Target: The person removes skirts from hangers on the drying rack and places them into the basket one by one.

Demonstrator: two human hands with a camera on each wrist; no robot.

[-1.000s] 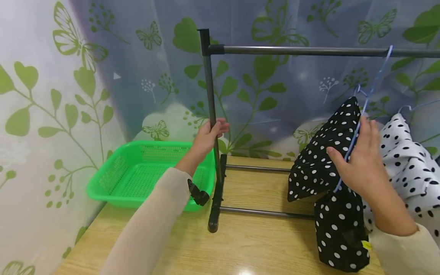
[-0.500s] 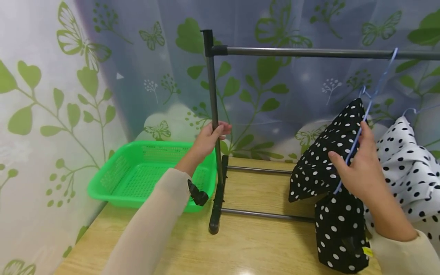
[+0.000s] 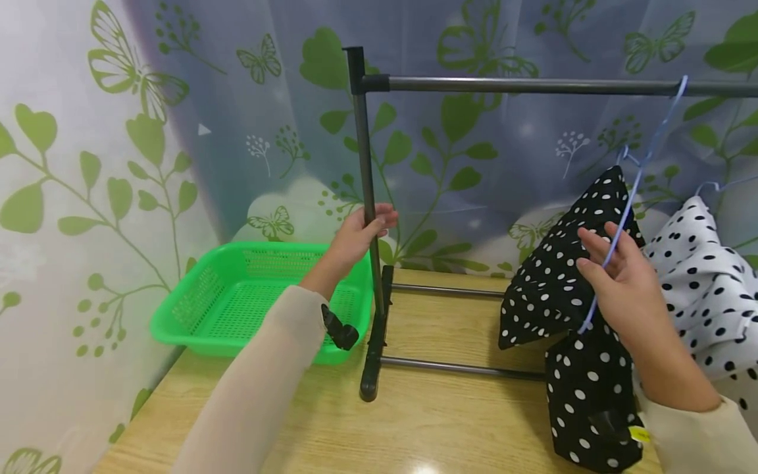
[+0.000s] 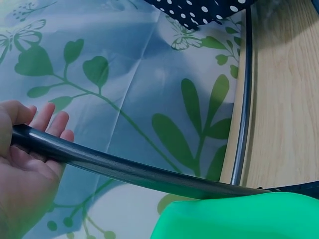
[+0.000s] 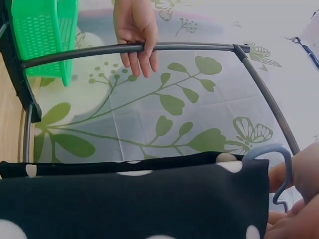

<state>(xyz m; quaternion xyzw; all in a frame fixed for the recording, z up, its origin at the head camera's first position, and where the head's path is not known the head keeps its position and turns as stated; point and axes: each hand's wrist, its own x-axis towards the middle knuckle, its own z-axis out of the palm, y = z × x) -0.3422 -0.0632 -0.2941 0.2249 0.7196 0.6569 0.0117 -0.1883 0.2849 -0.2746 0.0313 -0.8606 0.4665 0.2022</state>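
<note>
My left hand (image 3: 355, 237) loosely holds the dark upright post (image 3: 364, 151) of a clothes rack, thumb on the near side and fingers past it. In the left wrist view the fingers (image 4: 45, 117) show behind the post. A blue hanger (image 3: 637, 174) hooks over the top bar (image 3: 521, 85), slanting down across a black garment with white dots (image 3: 547, 276). My right hand (image 3: 636, 296) is at this hanger, relaxed fingers extending left past its wire and over the black cloth. To its right hangs a white garment with black dots (image 3: 689, 263).
A green plastic basket (image 3: 177, 322) with perforated walls stands left of the rack's foot (image 3: 370, 375). Lower rails (image 3: 462, 368) run along the wooden table (image 3: 450, 421). Behind the rack is a curtain (image 3: 284, 158) printed with leaves and butterflies.
My right hand has turned from lying along the hanger with fingers upward to fingers spread leftward past the wire. My left hand stays at the post.
</note>
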